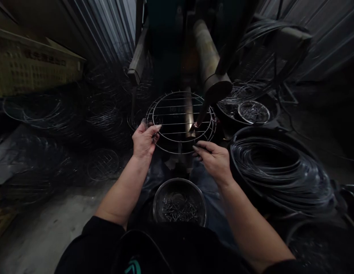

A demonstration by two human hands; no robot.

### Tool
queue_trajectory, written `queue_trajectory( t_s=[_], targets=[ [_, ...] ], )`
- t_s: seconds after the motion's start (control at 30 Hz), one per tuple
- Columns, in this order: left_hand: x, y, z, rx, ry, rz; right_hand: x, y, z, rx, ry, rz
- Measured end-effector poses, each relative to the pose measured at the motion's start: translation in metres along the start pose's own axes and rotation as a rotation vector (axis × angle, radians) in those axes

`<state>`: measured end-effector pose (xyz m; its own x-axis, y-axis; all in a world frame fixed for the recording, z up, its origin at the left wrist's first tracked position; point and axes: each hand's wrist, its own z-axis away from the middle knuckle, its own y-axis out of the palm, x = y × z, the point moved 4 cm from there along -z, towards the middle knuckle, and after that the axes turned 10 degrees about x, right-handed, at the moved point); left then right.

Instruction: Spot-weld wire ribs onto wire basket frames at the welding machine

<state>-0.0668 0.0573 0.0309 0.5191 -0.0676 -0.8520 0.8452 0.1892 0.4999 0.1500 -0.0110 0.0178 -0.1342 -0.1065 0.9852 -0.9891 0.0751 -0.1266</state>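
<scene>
Head view, wire coils [279, 171]: heaped in tub [252, 130], right.
Wire rack [181, 131]: round, flat on welder arm [189, 112].
Steel bowl [167, 190]: small wire pieces, at lap.
Left hand [143, 141]: clenched on rack's left rim.
Right hand [214, 159]: pinching short wire [198, 148] at rack's near rim.

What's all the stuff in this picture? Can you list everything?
Wire rack: one, grey, round, in the middle under the machine's tip.
Machine: one, dark with a brownish arm, behind the rack.
Bowl: one, silver, close to the person, with little wire bits inside.
Wire coil: one big one, black, on the right.
Small dish: one, shiny silver, right of the rack.
Stacked racks: many, dark, piled on the left.
Box: one, yellowish, far left.
Left hand: one, bare, gripping the rack's left rim.
Right hand: one, bare, fingers pinched at the rack's near rim.
</scene>
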Motion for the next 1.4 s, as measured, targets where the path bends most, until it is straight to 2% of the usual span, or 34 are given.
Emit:
queue_trajectory(
  t_s=[0.17,0.37,0.63,0.83,1.2,1.4],
  targets=[
    [-0.002,0.001,-0.009,-0.028,-0.007,0.01,0.006,-0.001,-0.006,0.09,0.054,0.045],
    [-0.003,0.006,-0.019,-0.024,-0.016,0.003,0.019,0.011,-0.013,-0.051,0.055,-0.028],
    [-0.007,0.008,-0.019,-0.032,-0.022,-0.001,0.002,0.015,0.0,-0.219,0.041,-0.186],
    [-0.006,0.01,-0.027,0.014,-0.044,-0.007,0.004,0.015,-0.002,-0.218,-0.016,-0.223],
    [-0.001,0.013,-0.041,-0.008,-0.09,0.024,0.001,0.016,-0.013,-0.29,-0.017,-0.244],
    [-0.001,0.014,-0.048,-0.014,-0.11,0.021,0.005,0.017,-0.019,-0.286,-0.033,-0.231]
  ],
)
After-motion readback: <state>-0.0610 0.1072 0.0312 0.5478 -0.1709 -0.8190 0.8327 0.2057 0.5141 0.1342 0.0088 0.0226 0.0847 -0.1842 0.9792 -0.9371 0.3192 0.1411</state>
